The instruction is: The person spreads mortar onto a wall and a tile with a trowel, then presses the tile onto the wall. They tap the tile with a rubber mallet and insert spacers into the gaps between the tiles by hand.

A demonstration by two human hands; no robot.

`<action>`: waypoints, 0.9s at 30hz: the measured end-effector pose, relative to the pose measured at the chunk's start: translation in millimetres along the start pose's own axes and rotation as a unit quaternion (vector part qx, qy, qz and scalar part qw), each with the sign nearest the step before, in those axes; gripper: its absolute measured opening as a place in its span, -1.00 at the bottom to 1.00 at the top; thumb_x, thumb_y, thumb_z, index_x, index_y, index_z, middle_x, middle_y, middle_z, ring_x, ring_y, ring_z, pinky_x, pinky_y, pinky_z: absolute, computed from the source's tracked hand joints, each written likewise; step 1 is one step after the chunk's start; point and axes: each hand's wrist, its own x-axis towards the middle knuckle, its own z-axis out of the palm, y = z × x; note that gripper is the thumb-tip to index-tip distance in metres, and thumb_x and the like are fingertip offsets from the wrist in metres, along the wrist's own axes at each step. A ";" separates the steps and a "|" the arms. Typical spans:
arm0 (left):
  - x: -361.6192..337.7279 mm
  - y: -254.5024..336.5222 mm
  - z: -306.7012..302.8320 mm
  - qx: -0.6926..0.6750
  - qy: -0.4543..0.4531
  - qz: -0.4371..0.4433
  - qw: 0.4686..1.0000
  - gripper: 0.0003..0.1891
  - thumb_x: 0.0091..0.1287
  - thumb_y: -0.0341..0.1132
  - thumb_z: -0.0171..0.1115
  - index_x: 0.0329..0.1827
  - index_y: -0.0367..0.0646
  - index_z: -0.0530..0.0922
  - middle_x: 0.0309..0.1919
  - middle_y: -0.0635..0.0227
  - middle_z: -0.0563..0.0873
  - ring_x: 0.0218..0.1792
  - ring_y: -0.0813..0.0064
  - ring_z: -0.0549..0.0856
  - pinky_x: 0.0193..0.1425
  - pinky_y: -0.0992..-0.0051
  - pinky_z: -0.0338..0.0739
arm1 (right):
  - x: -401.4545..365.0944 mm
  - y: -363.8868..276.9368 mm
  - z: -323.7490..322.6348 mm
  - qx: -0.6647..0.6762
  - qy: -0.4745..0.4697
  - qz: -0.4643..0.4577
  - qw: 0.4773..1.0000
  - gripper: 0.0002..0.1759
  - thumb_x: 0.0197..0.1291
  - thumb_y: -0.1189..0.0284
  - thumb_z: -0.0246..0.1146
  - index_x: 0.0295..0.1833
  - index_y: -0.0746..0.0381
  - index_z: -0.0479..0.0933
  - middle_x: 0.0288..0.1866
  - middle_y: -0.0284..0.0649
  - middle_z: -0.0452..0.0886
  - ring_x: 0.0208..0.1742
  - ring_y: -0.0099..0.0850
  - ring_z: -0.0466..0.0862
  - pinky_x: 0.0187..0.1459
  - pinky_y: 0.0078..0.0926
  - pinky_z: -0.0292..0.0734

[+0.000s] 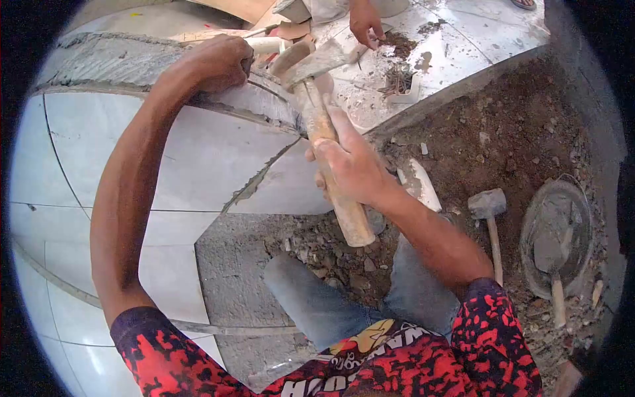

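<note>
My right hand (350,165) grips the wooden handle of a hammer (331,165) whose metal head (314,63) points up toward the tile edge. My left hand (221,63) is closed around a pale chisel-like tool (268,45) held against the mortar edge of a curved white tile surface (198,152). The hammer head sits just right of the chisel end. My knees in jeans (317,304) rest on rubble below.
Another person's hand (366,23) rests on the tiled floor at the top. A mallet (489,218) and a pan of mortar with a trowel (555,245) lie on the dirt at right. Nails (397,83) lie scattered above.
</note>
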 end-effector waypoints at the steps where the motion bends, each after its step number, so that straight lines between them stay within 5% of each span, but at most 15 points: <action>1: -0.2 0.1 -0.8 -0.005 -0.005 0.011 1.000 -0.87 -0.08 -0.41 0.22 -0.44 -0.25 0.55 -0.43 0.09 0.60 -0.31 0.16 0.59 -0.21 0.28 0.46 | 2.2 -1.2 1.5 -0.022 -0.007 0.013 1.000 -0.31 0.17 0.46 -0.13 0.39 0.20 -0.25 -0.38 -0.17 0.46 -0.62 -0.47 0.49 -0.66 -0.46 0.49; 11: 10.0 -8.1 9.4 0.020 0.040 0.036 0.998 -0.88 -0.04 -0.43 0.15 -0.45 -0.28 0.57 -0.50 0.00 0.60 -0.44 0.12 0.62 -0.28 0.22 0.49 | 6.3 5.1 -1.6 -0.040 -0.014 -0.013 0.999 -0.37 0.13 0.47 -0.10 0.32 0.31 -0.12 -0.44 -0.11 0.47 -0.64 -0.41 0.50 -0.65 -0.41 0.47; 22: 2.6 -11.6 2.9 -0.051 -0.018 0.060 0.997 -0.87 -0.08 -0.38 0.26 -0.46 -0.21 0.58 -0.43 0.13 0.63 -0.32 0.17 0.61 -0.21 0.29 0.45 | 1.5 -12.8 2.3 -0.030 0.082 -0.108 0.990 -0.28 0.14 0.48 -0.11 0.41 0.12 -0.22 -0.39 -0.22 0.43 -0.62 -0.53 0.44 -0.64 -0.57 0.42; 27: 4.2 -11.5 3.9 -0.064 -0.026 0.063 0.996 -0.86 -0.11 -0.39 0.27 -0.47 -0.21 0.58 -0.42 0.14 0.63 -0.31 0.18 0.61 -0.20 0.28 0.45 | 8.0 -3.7 14.9 -0.065 0.032 -0.048 0.996 -0.27 0.16 0.50 -0.13 0.42 0.11 -0.26 -0.38 -0.22 0.43 -0.63 -0.54 0.43 -0.67 -0.59 0.40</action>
